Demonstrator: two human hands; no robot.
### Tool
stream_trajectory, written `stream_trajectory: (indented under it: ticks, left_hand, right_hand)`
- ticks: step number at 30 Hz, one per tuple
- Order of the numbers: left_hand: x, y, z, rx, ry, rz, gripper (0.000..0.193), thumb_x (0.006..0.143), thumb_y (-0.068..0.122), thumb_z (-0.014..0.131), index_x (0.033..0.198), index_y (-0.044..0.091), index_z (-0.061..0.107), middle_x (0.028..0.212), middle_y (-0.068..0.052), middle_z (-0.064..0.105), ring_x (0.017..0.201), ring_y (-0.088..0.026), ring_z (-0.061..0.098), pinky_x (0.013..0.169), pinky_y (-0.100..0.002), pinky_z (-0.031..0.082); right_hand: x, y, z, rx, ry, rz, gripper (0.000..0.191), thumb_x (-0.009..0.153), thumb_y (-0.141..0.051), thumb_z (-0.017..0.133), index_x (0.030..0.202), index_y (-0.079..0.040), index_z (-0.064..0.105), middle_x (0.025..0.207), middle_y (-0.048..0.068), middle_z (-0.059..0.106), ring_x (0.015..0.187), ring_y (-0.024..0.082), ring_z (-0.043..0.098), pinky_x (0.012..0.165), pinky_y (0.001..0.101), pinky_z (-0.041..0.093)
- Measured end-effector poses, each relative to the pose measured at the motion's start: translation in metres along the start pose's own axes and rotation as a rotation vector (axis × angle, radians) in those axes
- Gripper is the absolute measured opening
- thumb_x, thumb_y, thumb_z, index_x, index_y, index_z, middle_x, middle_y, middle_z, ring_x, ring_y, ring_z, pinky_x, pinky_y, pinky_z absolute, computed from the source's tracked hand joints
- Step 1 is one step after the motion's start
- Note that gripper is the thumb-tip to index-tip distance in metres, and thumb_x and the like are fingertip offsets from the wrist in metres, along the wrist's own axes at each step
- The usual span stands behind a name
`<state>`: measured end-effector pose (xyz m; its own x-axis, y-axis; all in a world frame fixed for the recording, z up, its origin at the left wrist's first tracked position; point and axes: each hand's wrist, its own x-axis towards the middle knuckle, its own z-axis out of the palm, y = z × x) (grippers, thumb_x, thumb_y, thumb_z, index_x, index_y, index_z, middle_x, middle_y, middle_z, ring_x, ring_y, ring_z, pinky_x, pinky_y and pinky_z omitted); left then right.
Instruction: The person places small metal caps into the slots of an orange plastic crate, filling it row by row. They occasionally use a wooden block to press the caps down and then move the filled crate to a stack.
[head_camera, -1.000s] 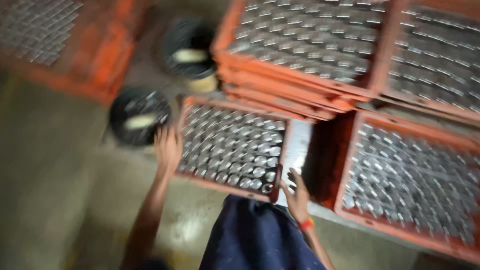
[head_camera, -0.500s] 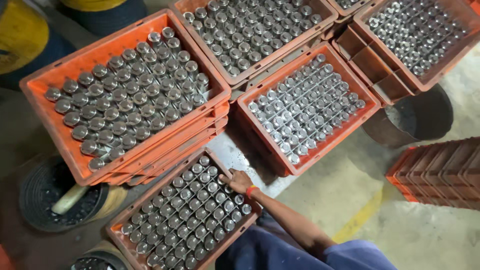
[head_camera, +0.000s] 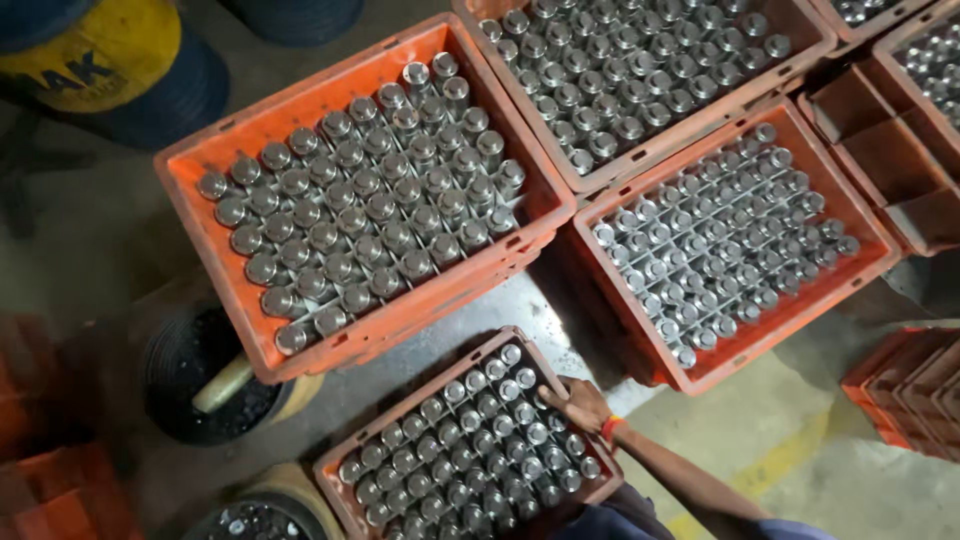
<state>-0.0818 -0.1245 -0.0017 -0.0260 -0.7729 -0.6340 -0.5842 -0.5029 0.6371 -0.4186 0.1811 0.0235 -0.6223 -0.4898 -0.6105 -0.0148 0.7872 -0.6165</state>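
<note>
The person's right hand (head_camera: 583, 405) rests on the far right rim of the nearest orange crate (head_camera: 335, 470), fingers curled over the edge among the upright metal cylinders (head_camera: 470, 450) that fill its grid of cells; the grip looks closed on the rim rather than on any one cylinder, though the fingertips are partly hidden. An orange band sits at the wrist. The left hand is out of sight, so its grip cannot be told. This crate sits low on the floor, just in front of a stack of crates (head_camera: 360, 215) loaded the same way, with a further full crate (head_camera: 730, 235) to the right and more along the top edge. To the left stands a dark round bin (head_camera: 205, 375) with a pale handle poking out (a scoop, perhaps, it is hard to tell). I would judge the step in hand to be taking hold of the near crate to shift or lift it. A loaded crate like this would likely call for a second hand on the opposite rim and a level carry, lest the cylinders tip.
</note>
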Motion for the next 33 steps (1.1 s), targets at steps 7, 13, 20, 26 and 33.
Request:
stream_trajectory:
  ticks: [7,13,20,26,33]
  left_hand:
    - [-0.013,-0.023,0.006,-0.032,-0.032,-0.032,0.033,0.090,0.016,0.068,0.119,0.001,0.065,0.102,-0.012,0.067,0.085,-0.027,0.063,0.071,-0.040,0.052]
    - [-0.042,-0.051,-0.004,-0.141,-0.024,-0.037,0.035,0.089,0.016,0.068,0.120,0.000,0.064,0.101,-0.011,0.067,0.084,-0.025,0.062,0.069,-0.038,0.051]
    - [-0.087,-0.068,0.012,-0.281,-0.082,-0.022,0.038,0.087,0.016,0.068,0.120,-0.001,0.062,0.100,-0.010,0.066,0.082,-0.023,0.061,0.068,-0.036,0.050]
    - [-0.159,0.010,0.063,-0.355,-0.207,0.184,0.040,0.086,0.016,0.068,0.121,-0.002,0.061,0.099,-0.009,0.065,0.081,-0.021,0.060,0.066,-0.035,0.050]
    - [-0.272,0.134,0.183,-0.363,-0.477,0.364,0.043,0.084,0.014,0.069,0.121,-0.005,0.059,0.100,-0.008,0.064,0.081,-0.019,0.058,0.066,-0.035,0.049]
  right_hand:
    - [0.014,-0.003,0.000,0.025,-0.106,0.107,0.069,0.084,-0.067,0.058,0.111,-0.007,0.077,0.096,0.017,0.081,0.092,0.031,0.079,0.088,0.0420,0.056]
    - [-0.012,-0.048,-0.028,-0.072,-0.051,0.116,0.067,0.081,-0.066,0.066,0.112,-0.008,0.078,0.095,0.016,0.079,0.092,0.029,0.076,0.087,0.0413,0.055]
    - [-0.079,-0.133,-0.158,-0.153,-0.064,-0.001,0.061,0.074,-0.058,0.076,0.108,-0.006,0.077,0.083,0.013,0.078,0.079,0.026,0.075,0.079,0.0418,0.056]
    - [-0.084,-0.097,-0.293,-0.048,0.068,0.023,0.070,0.080,-0.062,0.069,0.105,0.002,0.080,0.086,0.019,0.078,0.077,0.030,0.073,0.074,0.0466,0.057]
    - [0.009,-0.019,-0.434,-0.257,0.358,-0.019,0.094,0.077,-0.079,0.069,0.097,0.013,0.074,0.092,0.025,0.074,0.083,0.035,0.072,0.074,0.0469,0.053]
